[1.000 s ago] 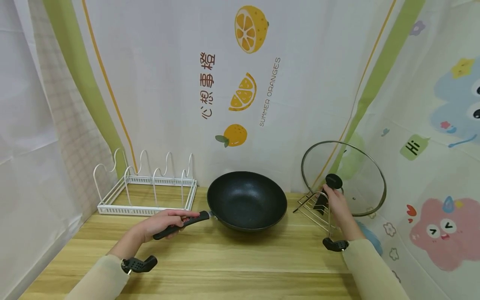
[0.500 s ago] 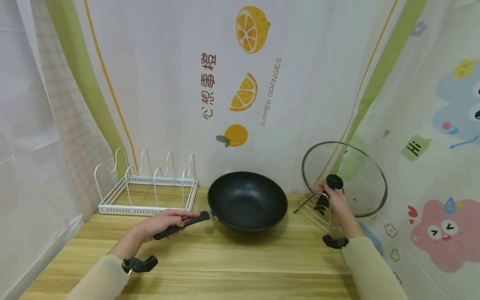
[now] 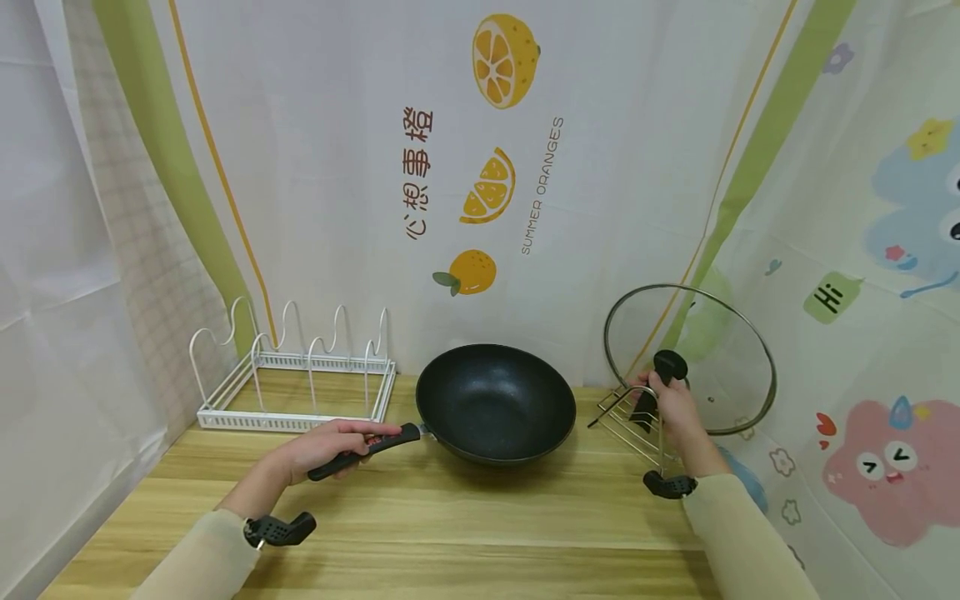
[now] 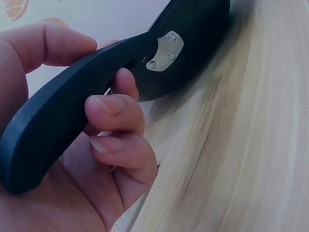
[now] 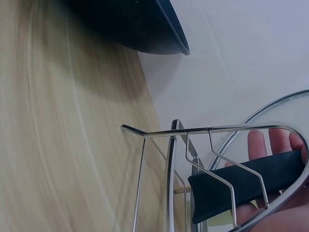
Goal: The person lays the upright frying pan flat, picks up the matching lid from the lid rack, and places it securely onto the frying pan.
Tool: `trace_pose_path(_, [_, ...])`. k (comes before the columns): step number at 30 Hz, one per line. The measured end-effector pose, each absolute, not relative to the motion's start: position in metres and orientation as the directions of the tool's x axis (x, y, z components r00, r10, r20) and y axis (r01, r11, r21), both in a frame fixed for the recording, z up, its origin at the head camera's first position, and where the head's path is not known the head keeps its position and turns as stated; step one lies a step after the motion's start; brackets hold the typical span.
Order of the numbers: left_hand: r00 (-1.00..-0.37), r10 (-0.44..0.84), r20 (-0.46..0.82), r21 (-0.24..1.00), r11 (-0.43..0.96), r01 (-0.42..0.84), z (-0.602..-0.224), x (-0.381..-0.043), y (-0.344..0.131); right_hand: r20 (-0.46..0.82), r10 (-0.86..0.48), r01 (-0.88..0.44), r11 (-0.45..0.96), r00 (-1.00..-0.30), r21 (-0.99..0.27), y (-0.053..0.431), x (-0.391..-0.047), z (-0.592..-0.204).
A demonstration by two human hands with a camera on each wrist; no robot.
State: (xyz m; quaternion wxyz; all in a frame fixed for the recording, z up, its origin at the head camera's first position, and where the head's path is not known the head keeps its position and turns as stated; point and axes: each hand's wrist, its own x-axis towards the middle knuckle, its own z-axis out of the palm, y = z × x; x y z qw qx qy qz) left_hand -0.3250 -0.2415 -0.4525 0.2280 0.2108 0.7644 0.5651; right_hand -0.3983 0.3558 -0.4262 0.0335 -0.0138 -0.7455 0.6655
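Observation:
My left hand [image 3: 322, 447] grips the black handle [image 4: 72, 96] of a deep black wok [image 3: 495, 404], fingers curled round it and thumb along it. The wok is at the back middle of the wooden tabletop, its hollow facing up toward the head view. On the right, a round glass lid [image 3: 731, 350] with a metal rim stands on edge at a small metal wire rack [image 5: 170, 188]. My right hand [image 3: 681, 417] holds the lid's long black handle [image 5: 241, 181], reaching it from behind the rack's looped wire. Part of the right palm is cut off in the right wrist view.
A white rack [image 3: 255, 421] with several upright wire dividers stands at the back left. Behind the table hangs a white curtain [image 3: 337, 208] with printed oranges. A patterned cloth [image 3: 795, 358] hangs close beside the right arm.
The right fingers have shifted slightly round the lid's handle, with fingertips now showing on its left side. The lid, wok and left hand stay where they were.

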Motion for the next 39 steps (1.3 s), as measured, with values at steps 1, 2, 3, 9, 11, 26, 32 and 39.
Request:
trace_pose_path(1, [-0.808, 0.579, -0.110, 0.960, 0.273, 0.065, -0.452, -0.325, -0.241, 0.030, 0.070, -0.023, 0.110, -0.997, -0.994, 0.355, -0.398, -0.426])
trace_pose_path(2, [-0.808, 0.579, -0.110, 0.959, 0.275, 0.066, -0.452, -0.325, -0.241, 0.029, 0.073, -0.022, 0.102, -0.997, -0.995, 0.355, -0.398, -0.426])
trace_pose_path(3, [-0.808, 0.579, -0.109, 0.959, 0.276, 0.068, -0.452, -0.325, -0.241, 0.030, 0.077, -0.024, 0.088, -0.997, -0.996, 0.354, -0.398, -0.426])
trace_pose_path(9, [-0.807, 0.580, -0.112, 0.959, 0.277, 0.066, -0.452, -0.325, -0.241, 0.036, 0.096, -0.032, 0.036, -0.995, -0.999, 0.353, -0.397, -0.428])
trace_pose_path(11, [-0.807, 0.579, -0.114, 0.959, 0.277, 0.063, -0.452, -0.324, -0.241, 0.032, 0.102, -0.030, 0.026, -0.994, -0.999, 0.352, -0.396, -0.428])
trace_pose_path(26, [-0.806, 0.579, -0.118, 0.962, 0.269, 0.052, -0.453, -0.326, -0.241, 0.087, 0.128, -0.094, -0.050, -0.988, -0.994, 0.349, -0.392, -0.419])
trace_pose_path(32, [-0.804, 0.584, -0.116, 0.962, 0.268, 0.056, -0.452, -0.325, -0.241, 0.092, 0.125, -0.100, -0.060, -0.988, -0.993, 0.349, -0.389, -0.412])
trace_pose_path(39, [-0.806, 0.579, -0.118, 0.961, 0.270, 0.053, -0.452, -0.325, -0.241, 0.110, 0.116, -0.118, -0.062, -0.987, -0.991, 0.351, -0.388, -0.402])
